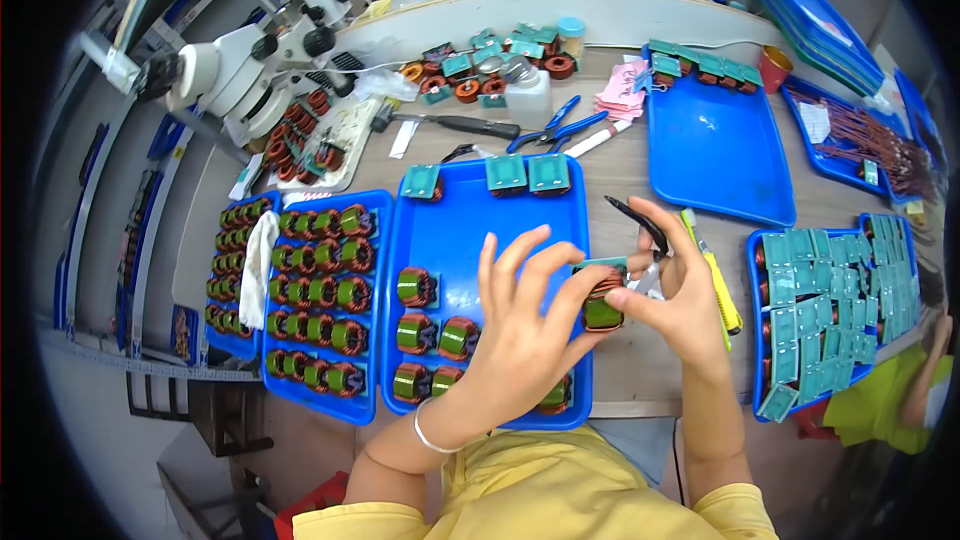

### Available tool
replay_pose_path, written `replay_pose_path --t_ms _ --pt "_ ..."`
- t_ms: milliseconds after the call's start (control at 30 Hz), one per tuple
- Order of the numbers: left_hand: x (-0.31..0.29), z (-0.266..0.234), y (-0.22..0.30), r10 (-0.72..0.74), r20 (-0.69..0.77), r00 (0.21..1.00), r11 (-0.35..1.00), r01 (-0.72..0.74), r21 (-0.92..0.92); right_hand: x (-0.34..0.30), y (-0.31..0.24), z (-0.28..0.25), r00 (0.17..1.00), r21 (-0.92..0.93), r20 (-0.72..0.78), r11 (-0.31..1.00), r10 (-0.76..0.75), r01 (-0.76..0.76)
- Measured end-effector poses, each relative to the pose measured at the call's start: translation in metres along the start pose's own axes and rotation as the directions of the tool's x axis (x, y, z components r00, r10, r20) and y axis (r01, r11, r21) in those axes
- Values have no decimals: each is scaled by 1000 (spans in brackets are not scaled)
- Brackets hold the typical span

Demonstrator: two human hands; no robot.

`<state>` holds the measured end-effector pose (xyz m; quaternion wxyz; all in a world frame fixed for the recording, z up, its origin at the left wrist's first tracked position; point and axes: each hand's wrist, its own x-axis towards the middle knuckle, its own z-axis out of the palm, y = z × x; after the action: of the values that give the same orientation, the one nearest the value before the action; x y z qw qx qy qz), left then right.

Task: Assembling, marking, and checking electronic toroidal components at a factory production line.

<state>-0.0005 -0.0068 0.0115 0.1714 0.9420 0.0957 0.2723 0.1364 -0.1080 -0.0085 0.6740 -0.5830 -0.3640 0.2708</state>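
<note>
Your left hand (530, 332) pinches the coil (603, 314) by the right edge of the blue tray (455, 230), other fingers spread; your right hand (684, 302) grips a black tool (637, 220), thumb apparently touching the coil.

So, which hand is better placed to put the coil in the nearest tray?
Probably the left hand: it is over that blue tray, touching the coil; the right hand also holds a black tool.
</note>
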Motion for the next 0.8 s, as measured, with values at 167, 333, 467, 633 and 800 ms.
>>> replay_pose_path --t_ms 167,333,467,633,800 --pt "4 -13 2 -23 38 999 999 21 48 3 -3 3 991 99 12 986 136 -136" --pt "-21 -15 -26 -97 274 957 995 95 22 18 19 -12 978 -189 -187 980 -97 61" --pt "-44 -10 -38 -130 385 914 988 86 128 19 20 -15 965 -166 -240 984 -110 70" --pt "-53 -19 -51 -138 453 881 985 73 158 19 24 -13 964 -216 -217 971 -154 106" --pt "-17 -37 -100 -4 190 982 992 -20 122 20 21 -16 958 -226 -226 966 -174 122"
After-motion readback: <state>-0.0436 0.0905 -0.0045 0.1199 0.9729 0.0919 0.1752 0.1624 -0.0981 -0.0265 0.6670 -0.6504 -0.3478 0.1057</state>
